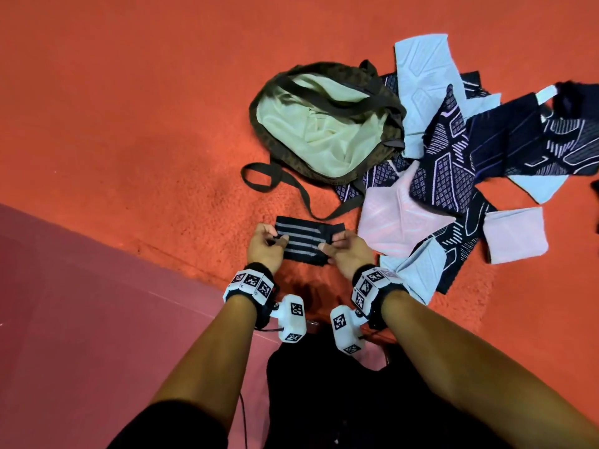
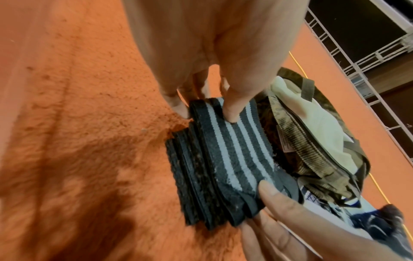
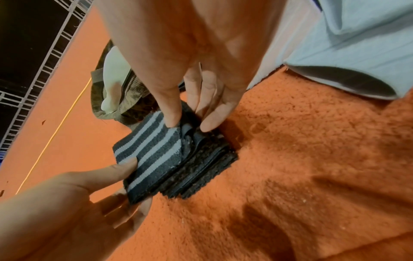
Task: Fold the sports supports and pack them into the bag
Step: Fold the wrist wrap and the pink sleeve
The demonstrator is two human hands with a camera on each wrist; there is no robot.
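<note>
A: What does the head view show?
B: Both hands hold a folded black support with grey stripes [image 1: 303,241] at 6 o'clock, above the orange floor [image 1: 129,108]. The open bag [image 1: 324,124] lies at 12 o'clock, the other supports [image 1: 453,163] at 2 o'clock.
A: And the left wrist view?
B: The left hand [image 2: 212,53] pinches one end, thumb on the stripes.
A: The right wrist view?
B: The right hand [image 3: 178,53] has its grip closed on the other end.

Warm, even light overhead; soft shadows pool on the orange carpet [image 3: 312,176]. Wrist views bend at the edges, and the nearest skin blurs.
</note>
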